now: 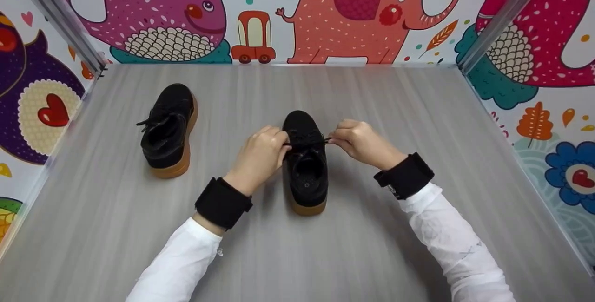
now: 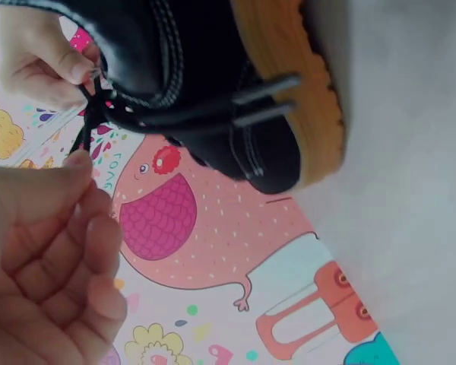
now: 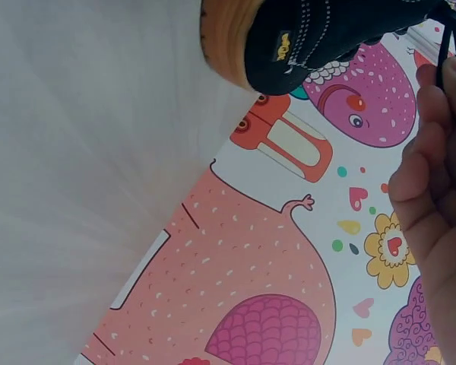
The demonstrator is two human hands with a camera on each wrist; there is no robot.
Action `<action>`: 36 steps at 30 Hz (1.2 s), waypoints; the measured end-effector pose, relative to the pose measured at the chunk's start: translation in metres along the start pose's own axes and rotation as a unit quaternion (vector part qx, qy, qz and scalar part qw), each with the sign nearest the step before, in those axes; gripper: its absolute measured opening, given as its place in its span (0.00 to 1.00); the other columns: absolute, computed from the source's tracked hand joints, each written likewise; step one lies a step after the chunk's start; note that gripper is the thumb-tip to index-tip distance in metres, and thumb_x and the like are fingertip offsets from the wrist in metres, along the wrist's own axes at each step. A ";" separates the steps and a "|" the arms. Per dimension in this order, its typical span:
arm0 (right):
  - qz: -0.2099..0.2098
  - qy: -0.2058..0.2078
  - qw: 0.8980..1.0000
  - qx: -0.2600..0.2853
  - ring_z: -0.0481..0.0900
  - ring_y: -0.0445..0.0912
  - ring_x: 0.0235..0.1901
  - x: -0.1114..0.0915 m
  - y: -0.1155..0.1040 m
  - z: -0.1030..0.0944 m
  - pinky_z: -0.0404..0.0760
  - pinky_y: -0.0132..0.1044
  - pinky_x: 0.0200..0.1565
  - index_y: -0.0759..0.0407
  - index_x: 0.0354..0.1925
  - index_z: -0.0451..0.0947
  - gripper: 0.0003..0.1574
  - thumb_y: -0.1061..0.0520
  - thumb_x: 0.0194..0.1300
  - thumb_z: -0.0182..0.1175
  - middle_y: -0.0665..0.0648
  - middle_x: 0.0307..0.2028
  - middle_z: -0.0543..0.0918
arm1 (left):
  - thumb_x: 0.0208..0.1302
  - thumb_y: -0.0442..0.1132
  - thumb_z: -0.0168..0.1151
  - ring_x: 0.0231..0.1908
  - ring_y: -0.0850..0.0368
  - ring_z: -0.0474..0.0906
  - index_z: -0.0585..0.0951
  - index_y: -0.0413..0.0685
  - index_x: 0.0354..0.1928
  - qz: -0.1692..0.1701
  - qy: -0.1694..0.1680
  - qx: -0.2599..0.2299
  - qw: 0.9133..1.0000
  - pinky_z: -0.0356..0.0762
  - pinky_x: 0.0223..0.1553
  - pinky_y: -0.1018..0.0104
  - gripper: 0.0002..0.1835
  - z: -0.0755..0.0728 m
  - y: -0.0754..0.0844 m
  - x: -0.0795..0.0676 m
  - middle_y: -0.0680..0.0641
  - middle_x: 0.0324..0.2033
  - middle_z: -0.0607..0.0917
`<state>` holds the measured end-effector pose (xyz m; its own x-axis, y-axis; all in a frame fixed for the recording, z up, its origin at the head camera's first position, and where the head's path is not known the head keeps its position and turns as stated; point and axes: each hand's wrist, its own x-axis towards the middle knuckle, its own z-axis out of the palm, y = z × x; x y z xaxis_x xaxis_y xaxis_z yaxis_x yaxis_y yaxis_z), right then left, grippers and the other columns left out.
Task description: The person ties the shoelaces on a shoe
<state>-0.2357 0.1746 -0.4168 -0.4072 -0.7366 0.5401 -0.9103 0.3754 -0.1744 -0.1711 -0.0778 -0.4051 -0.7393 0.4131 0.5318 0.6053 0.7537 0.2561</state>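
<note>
A black shoe (image 1: 309, 190) with a tan sole stands on the floor in the head view, toe pointing away. Its black shoelace (image 2: 97, 106) forms a knot with loops over the tongue. My left hand (image 1: 261, 155) pinches one loop at the shoe's left side between thumb and finger. At the right side, my right hand (image 1: 365, 144) pinches the other loop, also seen doubled between the fingers in the right wrist view. Two lace ends (image 2: 266, 103) hang down the shoe's side in the left wrist view. Both hands pull the lace sideways, apart from each other.
A second black shoe (image 1: 172, 130) with a tan sole and its own lace stands to the left on the grey wood-patterned floor (image 1: 372, 255). Panels with cartoon animals (image 1: 353, 18) enclose the back and both sides, joined by metal corner posts.
</note>
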 end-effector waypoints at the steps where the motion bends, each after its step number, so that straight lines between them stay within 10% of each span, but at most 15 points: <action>1: -0.006 0.000 1.000 0.001 0.78 0.44 0.27 -0.001 0.001 0.000 0.79 0.34 0.30 0.63 0.31 0.83 0.03 0.63 0.60 0.64 0.55 0.25 0.79 | 0.56 0.30 0.66 0.31 0.51 0.78 0.80 0.39 0.28 0.003 0.001 0.002 1.000 0.79 0.34 0.62 0.04 0.000 -0.001 -0.001 0.45 0.27 0.82; 36: -0.045 0.024 0.998 0.045 0.71 0.44 0.23 -0.031 0.016 0.020 0.72 0.31 0.28 0.68 0.30 0.83 0.03 0.66 0.58 0.64 0.54 0.22 0.77 | 0.50 0.26 0.65 0.25 0.52 0.73 0.76 0.42 0.22 0.047 0.031 0.023 0.998 0.76 0.33 0.62 0.07 0.023 -0.031 -0.026 0.47 0.21 0.80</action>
<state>-0.2391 0.1925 -0.4526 -0.3220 -0.7358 0.5957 -0.9467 0.2560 -0.1955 -0.1773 -0.1004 -0.4457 -0.6597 0.4520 0.6004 0.6561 0.7361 0.1667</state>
